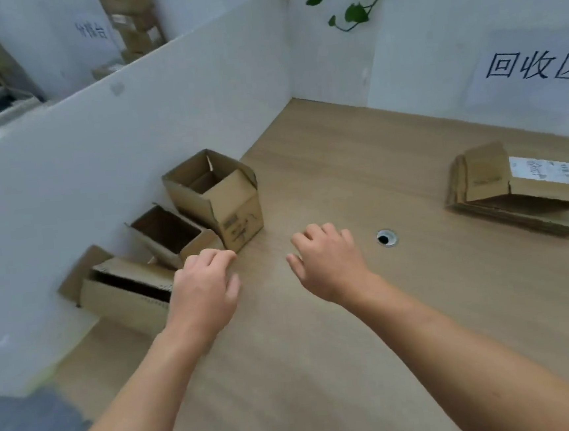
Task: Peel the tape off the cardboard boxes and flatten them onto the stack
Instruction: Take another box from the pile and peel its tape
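Three open cardboard boxes stand in a row along the white partition at the left: a tall box (227, 203) farthest away, a low middle box (171, 233), and a long near box (125, 294) with a jagged torn edge. A stack of flattened boxes (515, 195) lies at the right, with a white shipping label on top. My left hand (203, 291) hovers just in front of the middle and near boxes, fingers loosely curled, holding nothing. My right hand (328, 263) hovers over the bare table, fingers relaxed and empty.
The wooden table (356, 346) has a round cable hole (386, 238) between my right hand and the stack. White walls close off the back and left; a paper sign (535, 66) hangs on the back wall. Plant leaves (354, 9) hang above.
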